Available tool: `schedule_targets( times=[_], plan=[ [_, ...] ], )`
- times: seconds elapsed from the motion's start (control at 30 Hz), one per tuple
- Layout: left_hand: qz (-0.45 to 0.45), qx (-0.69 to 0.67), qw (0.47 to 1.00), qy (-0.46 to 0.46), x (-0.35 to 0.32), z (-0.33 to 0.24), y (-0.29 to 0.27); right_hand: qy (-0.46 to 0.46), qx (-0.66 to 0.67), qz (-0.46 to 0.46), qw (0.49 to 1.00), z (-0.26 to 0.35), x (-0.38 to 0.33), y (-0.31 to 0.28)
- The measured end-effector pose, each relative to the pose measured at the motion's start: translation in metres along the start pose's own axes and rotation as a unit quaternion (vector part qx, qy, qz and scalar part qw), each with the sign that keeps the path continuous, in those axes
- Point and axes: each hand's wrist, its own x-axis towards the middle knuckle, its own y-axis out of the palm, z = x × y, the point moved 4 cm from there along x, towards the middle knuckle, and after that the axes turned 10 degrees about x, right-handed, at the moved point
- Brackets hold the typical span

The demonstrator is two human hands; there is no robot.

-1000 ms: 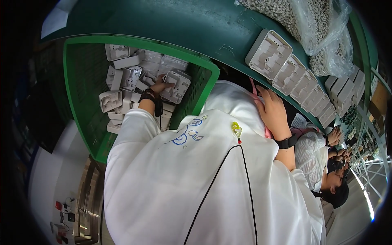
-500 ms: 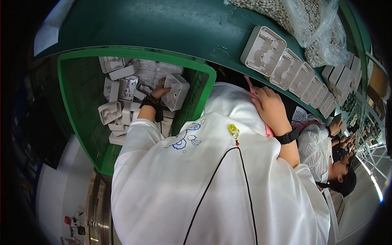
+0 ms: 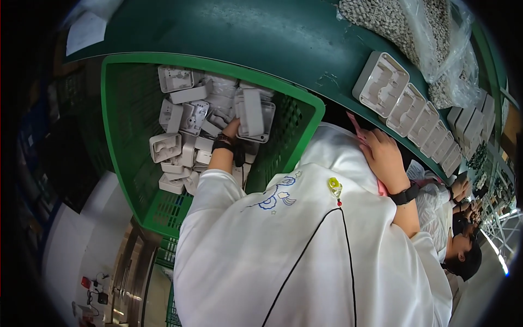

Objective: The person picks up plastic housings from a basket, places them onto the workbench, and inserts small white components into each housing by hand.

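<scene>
My left hand (image 3: 231,129) is inside a green crate (image 3: 122,163), its fingers closed on the lower edge of a pale grey plastic housing (image 3: 251,115). A second open housing (image 3: 268,121) lies right behind that one; whether the hand grips both is not clear. Around the wrist are loose housings (image 3: 165,147), piled at several angles. My right hand (image 3: 384,155) rests at my waist against my white shirt, fingers extended and lying over a pink strip (image 3: 357,125). The fingertips are partly hidden, and no housing shows in this hand.
A green worktop (image 3: 229,32) runs beyond the crate. Along its near edge stands a row of open housings (image 3: 382,82), with stacked ones (image 3: 466,122) farther right. Behind them lies a clear bag of small beige parts (image 3: 381,24). Another person (image 3: 436,210) sits at the right.
The housing in my left hand has turned, from showing its hollow inside to a narrow side, and a second housing appears behind it. The whole view has shifted; my right hand stays at my waist.
</scene>
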Motion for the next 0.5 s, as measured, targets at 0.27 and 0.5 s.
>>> schedule_targets(
  times=[0.27,0.5],
  plan=[
    [0.053,-0.145,0.988,0.019,-0.106,-0.072,0.035,0.002,0.098,0.022,0.995,0.008,0.007,-0.015],
    [0.101,-0.217,0.965,0.105,-0.161,-0.186,0.135,-0.143,0.402,0.006,0.904,0.066,0.017,-0.077]
  ],
)
